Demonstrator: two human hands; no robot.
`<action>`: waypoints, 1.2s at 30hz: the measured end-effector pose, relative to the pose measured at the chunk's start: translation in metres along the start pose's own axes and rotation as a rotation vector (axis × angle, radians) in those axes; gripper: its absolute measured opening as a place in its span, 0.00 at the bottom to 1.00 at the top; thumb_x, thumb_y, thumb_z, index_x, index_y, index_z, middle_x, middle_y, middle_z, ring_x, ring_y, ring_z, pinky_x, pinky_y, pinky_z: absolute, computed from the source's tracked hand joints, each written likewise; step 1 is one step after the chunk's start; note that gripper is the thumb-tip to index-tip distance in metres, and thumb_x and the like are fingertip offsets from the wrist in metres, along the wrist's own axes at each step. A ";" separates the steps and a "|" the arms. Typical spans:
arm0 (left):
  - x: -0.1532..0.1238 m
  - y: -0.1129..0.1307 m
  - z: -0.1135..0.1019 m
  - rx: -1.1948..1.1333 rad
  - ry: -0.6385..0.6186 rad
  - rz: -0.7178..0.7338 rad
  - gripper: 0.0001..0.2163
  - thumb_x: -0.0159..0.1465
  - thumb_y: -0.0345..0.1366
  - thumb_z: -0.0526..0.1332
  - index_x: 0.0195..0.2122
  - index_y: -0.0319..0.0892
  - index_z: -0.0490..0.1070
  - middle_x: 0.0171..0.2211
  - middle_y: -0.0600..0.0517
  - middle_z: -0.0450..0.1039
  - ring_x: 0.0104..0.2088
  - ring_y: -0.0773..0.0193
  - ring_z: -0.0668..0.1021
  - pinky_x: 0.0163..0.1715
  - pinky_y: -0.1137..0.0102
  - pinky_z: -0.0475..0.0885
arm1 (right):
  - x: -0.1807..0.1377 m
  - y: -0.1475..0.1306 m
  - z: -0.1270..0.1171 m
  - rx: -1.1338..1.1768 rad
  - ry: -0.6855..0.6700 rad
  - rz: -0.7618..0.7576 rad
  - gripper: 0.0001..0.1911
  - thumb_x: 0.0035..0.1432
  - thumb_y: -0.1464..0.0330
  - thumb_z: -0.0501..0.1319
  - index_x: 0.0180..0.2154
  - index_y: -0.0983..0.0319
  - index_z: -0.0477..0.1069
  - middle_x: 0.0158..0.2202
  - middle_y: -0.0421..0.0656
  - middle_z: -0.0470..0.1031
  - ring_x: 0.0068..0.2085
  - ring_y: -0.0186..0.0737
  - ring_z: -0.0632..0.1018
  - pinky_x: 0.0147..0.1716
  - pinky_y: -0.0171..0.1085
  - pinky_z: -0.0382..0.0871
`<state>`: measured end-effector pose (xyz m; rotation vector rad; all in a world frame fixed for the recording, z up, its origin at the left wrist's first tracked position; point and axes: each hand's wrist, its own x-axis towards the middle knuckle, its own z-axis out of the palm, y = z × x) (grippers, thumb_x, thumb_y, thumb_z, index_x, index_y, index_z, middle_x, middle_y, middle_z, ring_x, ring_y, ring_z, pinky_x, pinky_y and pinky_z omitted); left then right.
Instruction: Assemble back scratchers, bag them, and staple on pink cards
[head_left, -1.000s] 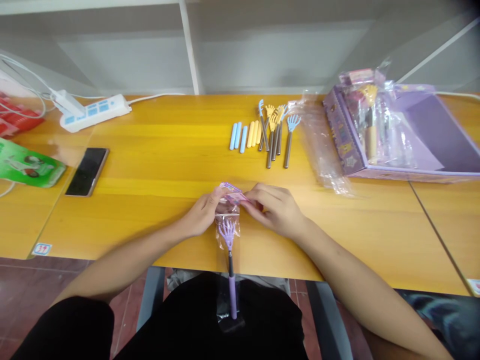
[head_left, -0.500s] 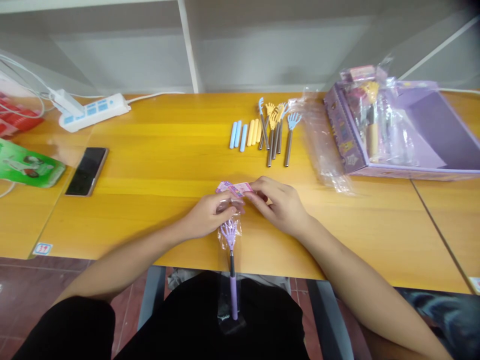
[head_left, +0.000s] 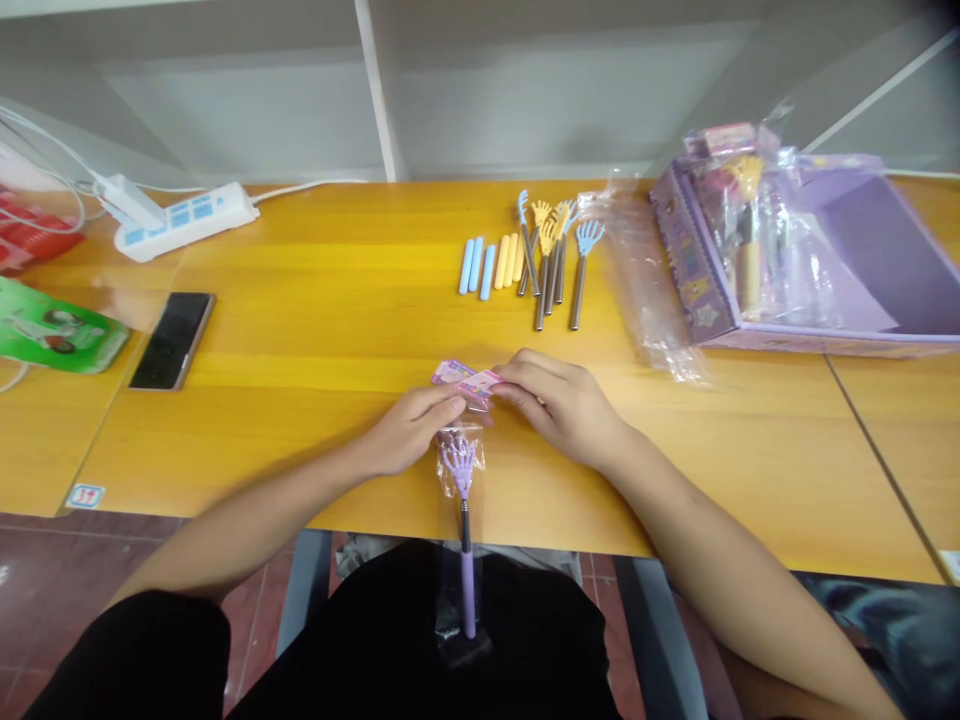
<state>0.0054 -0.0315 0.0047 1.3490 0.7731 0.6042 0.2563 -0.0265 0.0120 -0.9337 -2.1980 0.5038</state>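
A purple back scratcher lies inside a clear plastic bag that reaches over the table's front edge. At the top of the bag is a pink and purple printed card, bent or folded. My left hand is closed on the card's left part and the bag's top, thumb on the near side. Pinched between thumb and fingers of my right hand is the card's right end. Part of the card is hidden by my fingers.
Beyond my hands lie blue and yellow back scratchers and handle sleeves. Empty clear bags lie beside a purple box holding bagged scratchers. Leftward are a phone, a power strip and a green package.
My right hand has turned the card's right end slightly inward over the left part. My left thumb has shifted up a little. The bagged scratcher stays nearly in place.
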 end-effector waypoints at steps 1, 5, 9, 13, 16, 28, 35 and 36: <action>0.000 -0.002 0.000 -0.011 -0.001 0.002 0.19 0.77 0.49 0.57 0.51 0.41 0.82 0.49 0.41 0.85 0.57 0.51 0.83 0.58 0.58 0.79 | 0.000 0.000 -0.001 -0.008 -0.009 0.004 0.13 0.78 0.65 0.57 0.52 0.58 0.79 0.40 0.48 0.79 0.39 0.43 0.80 0.39 0.41 0.76; 0.001 -0.009 0.001 -0.111 -0.006 -0.013 0.24 0.77 0.54 0.56 0.52 0.40 0.82 0.50 0.41 0.85 0.52 0.52 0.85 0.60 0.56 0.78 | -0.001 0.001 -0.003 -0.063 -0.036 -0.003 0.15 0.78 0.65 0.56 0.56 0.58 0.79 0.41 0.48 0.79 0.39 0.43 0.80 0.39 0.41 0.76; 0.000 -0.011 0.001 -0.161 -0.020 -0.029 0.27 0.76 0.57 0.55 0.51 0.38 0.82 0.49 0.39 0.85 0.51 0.50 0.86 0.60 0.54 0.78 | -0.002 0.000 -0.004 -0.069 -0.076 -0.016 0.17 0.78 0.66 0.55 0.60 0.57 0.79 0.42 0.48 0.79 0.40 0.43 0.80 0.39 0.41 0.76; 0.000 -0.008 0.000 0.016 -0.016 0.010 0.25 0.77 0.55 0.54 0.51 0.40 0.83 0.53 0.41 0.84 0.55 0.51 0.83 0.64 0.55 0.74 | -0.002 0.000 -0.002 -0.078 -0.085 -0.049 0.19 0.78 0.67 0.56 0.64 0.55 0.77 0.41 0.47 0.78 0.39 0.41 0.79 0.38 0.40 0.76; 0.000 -0.005 -0.001 0.126 0.003 0.034 0.25 0.78 0.54 0.53 0.52 0.41 0.82 0.54 0.42 0.83 0.55 0.52 0.82 0.64 0.57 0.73 | -0.002 -0.002 0.000 -0.064 -0.083 -0.073 0.21 0.77 0.68 0.57 0.66 0.54 0.74 0.41 0.46 0.77 0.38 0.40 0.78 0.36 0.39 0.75; 0.000 0.000 -0.003 0.261 -0.023 0.014 0.22 0.78 0.51 0.54 0.47 0.39 0.81 0.43 0.46 0.82 0.44 0.56 0.80 0.48 0.64 0.75 | 0.005 -0.005 0.004 0.244 -0.028 0.121 0.08 0.76 0.66 0.60 0.41 0.58 0.75 0.33 0.41 0.73 0.32 0.37 0.74 0.34 0.38 0.68; 0.002 -0.002 -0.002 0.223 -0.046 0.035 0.25 0.78 0.55 0.52 0.53 0.39 0.80 0.46 0.45 0.81 0.45 0.57 0.80 0.49 0.65 0.73 | 0.005 -0.010 0.007 0.304 -0.007 0.114 0.06 0.74 0.66 0.63 0.41 0.58 0.77 0.32 0.39 0.73 0.30 0.35 0.73 0.32 0.37 0.68; 0.002 -0.002 -0.001 0.221 -0.052 0.027 0.25 0.79 0.54 0.53 0.53 0.39 0.80 0.47 0.44 0.82 0.46 0.57 0.80 0.49 0.65 0.73 | 0.005 -0.009 0.008 0.301 0.000 0.107 0.06 0.73 0.66 0.63 0.41 0.58 0.77 0.32 0.39 0.73 0.30 0.34 0.73 0.32 0.37 0.68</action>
